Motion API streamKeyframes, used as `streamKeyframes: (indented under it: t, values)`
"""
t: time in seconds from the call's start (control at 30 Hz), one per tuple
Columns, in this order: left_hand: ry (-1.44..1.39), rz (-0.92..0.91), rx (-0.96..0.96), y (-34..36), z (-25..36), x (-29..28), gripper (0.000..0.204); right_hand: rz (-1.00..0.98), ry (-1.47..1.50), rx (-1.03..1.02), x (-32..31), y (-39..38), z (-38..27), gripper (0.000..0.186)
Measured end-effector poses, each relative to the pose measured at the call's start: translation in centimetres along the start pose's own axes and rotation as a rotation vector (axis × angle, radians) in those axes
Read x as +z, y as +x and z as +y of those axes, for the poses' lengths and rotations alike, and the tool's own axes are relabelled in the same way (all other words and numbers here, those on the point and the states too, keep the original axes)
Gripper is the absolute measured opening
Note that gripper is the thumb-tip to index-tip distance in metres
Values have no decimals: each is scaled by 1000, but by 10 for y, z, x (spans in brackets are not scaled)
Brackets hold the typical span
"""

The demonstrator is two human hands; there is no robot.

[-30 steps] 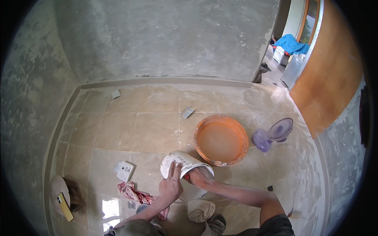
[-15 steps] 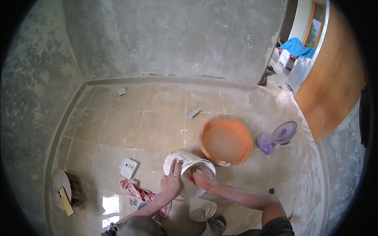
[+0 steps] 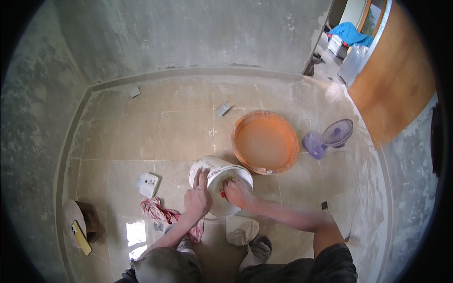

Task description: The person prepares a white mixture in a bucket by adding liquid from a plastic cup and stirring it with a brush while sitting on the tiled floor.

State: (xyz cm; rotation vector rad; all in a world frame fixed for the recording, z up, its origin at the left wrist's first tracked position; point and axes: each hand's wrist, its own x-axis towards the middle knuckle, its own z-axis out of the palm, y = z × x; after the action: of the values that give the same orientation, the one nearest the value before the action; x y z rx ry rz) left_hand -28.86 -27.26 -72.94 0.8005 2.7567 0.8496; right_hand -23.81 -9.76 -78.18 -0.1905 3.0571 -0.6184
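Observation:
A white bucket lies tilted in front of me, its mouth turned towards me and to the right. My left hand grips its left side, with fingers stretched along the outer wall. Inside the mouth, my right hand is closed around a tool with a red handle; the tool's working end is hidden. Greyish-white residue coats the bucket's inside. Just beyond stands an orange basin of cloudy liquid. A whitish bag lies below the bucket, by my foot.
A red-and-white cloth and a white box-like item lie to the left. A yellow phone rests on a round stool. At right are a purple fan and a wooden door. A grey wall stands ahead.
The view has tilted, so the floor items appear higher. My right hand has shifted slightly within the bucket's mouth, still holding the red handle. My left hand stays on the bucket.

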Motion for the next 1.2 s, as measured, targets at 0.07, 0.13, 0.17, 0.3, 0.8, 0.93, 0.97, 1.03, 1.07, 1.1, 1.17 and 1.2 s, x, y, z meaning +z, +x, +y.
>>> streamKeyframes:
  t: [0.07, 0.13, 0.17, 0.3, 0.8, 0.93, 0.97, 1.03, 1.07, 1.1, 1.17, 1.2]
  values:
    - [22, 3, 0, 1, -1, -4, 68, -44, 28, -21, 25, 0, 6, 21]
    - [20, -17, -3, 0, -1, -7, 68, -178, 186, -13, 29, 7, -3, 20]
    - [13, -16, 9, 1, 1, -7, 69, -296, 326, -9, 27, 10, -3, 20]
    - [21, -30, 0, 0, -2, -1, 70, 78, 722, -94, 24, 12, 3, 18]
    - [25, 23, 66, -2, -5, 6, 74, 111, 406, 242, 38, 16, 13, 18]
    - [9, 14, 44, -1, -3, 3, 74, -41, -34, 85, 2, 7, 9, 17]
    - [-15, 9, 47, 0, 0, 1, 74, -122, 33, 87, -3, 4, 5, 17]
    - [-43, 2, 54, 1, 6, 0, 73, -202, 98, 94, -2, 3, 1, 17]
    - [-11, -16, 36, 0, 7, -3, 73, -255, 223, 86, 3, 8, -2, 18]
    - [21, -33, 17, -1, 9, -5, 73, -309, 347, 76, 8, 11, -3, 18]
    - [10, -34, -6, -4, 12, -9, 73, -218, 583, 72, 24, 15, 3, 18]
    - [-7, -44, -22, -4, 13, -8, 72, -124, 817, 81, 30, 15, 8, 18]
